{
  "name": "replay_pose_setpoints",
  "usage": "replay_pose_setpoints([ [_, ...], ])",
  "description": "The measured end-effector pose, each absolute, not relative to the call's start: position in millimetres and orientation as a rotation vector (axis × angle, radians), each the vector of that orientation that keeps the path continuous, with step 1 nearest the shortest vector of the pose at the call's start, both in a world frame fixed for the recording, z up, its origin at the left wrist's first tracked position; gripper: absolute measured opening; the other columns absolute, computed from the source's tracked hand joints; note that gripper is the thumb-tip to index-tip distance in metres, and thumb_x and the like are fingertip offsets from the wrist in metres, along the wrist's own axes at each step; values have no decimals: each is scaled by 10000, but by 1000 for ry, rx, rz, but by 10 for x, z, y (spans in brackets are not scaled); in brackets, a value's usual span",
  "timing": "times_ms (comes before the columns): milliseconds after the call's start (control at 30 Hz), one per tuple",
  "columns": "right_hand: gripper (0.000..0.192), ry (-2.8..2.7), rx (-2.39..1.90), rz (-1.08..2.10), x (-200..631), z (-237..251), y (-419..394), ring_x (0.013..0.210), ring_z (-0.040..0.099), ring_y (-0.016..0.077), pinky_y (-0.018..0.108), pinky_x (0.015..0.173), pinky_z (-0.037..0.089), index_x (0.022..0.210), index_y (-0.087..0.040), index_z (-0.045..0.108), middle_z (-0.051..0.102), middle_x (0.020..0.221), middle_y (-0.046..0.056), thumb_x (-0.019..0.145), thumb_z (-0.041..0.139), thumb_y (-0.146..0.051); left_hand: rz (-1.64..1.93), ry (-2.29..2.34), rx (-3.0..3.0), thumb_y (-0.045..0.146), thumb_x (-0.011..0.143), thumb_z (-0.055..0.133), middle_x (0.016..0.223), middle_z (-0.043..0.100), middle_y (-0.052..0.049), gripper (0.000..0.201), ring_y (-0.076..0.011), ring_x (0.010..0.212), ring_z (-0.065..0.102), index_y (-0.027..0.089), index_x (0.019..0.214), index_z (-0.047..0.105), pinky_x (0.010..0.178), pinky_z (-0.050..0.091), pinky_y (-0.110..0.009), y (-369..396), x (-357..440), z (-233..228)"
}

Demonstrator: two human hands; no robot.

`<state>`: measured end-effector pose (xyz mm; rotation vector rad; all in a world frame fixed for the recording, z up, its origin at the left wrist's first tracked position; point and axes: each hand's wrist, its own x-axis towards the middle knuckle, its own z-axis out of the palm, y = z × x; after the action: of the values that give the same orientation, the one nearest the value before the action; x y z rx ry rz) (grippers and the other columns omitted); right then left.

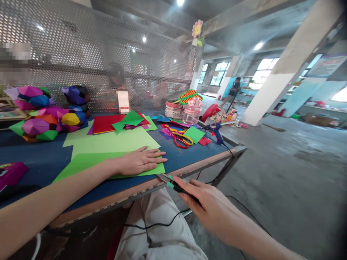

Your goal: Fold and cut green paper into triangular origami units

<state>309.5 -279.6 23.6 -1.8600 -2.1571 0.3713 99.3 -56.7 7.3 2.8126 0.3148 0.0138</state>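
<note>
My left hand (139, 160) lies flat, fingers stretched out, on a bright green sheet of paper (89, 164) near the table's front edge. In my right hand (202, 196) is a utility knife (179, 187) with a dark handle and green parts. Its blade points toward the green sheet's near right corner; whether it touches the paper I cannot tell. Beneath and behind the green sheet spreads a pale green sheet (114, 141). Red paper (107, 124) and a folded green piece (130, 121) are stacked on its far part.
Scissors (182, 140) lie among colored paper pieces, beside a blue glue gun (216, 131) with a cord. A pink bottle (192, 111) and a basket (174, 109) stand behind. Paper polyhedra (40, 126) sit at left. A person (233, 92) is farther back right.
</note>
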Motion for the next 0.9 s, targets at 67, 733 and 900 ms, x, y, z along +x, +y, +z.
replay_pose_setpoints([
  [67, 480, -2159, -1870, 372, 3060, 243, -2779, 927, 669, 254, 323, 743, 486, 1512, -319, 410, 687, 1043, 91, 1033, 382, -340, 17, 310, 2810, 542, 1057, 207, 1650, 193, 63, 487, -252, 1526, 134, 458, 1533, 267, 1211, -4, -514, -568, 993, 68],
  [733, 450, -2261, -1826, 226, 3592, 367, -2565, 1071, 675, 283, 431, 906, 524, 1449, -294, 515, 695, 1248, 68, 1007, 451, -347, 98, 828, 2758, 456, 1057, 139, 1664, 110, -77, 567, -343, 1524, 52, 242, 1567, 263, 1153, 50, -669, -768, 1409, -54],
  [900, 443, -2281, -1738, 269, 3708, 354, -2492, 1194, 629, 274, 446, 997, 504, 1440, -318, 523, 647, 1344, 28, 1000, 476, -328, -38, 557, 2737, 462, 1042, 285, 1637, 234, 8, 559, -275, 1520, 151, 349, 1579, 182, 1206, 130, -538, -625, 1208, 106],
])
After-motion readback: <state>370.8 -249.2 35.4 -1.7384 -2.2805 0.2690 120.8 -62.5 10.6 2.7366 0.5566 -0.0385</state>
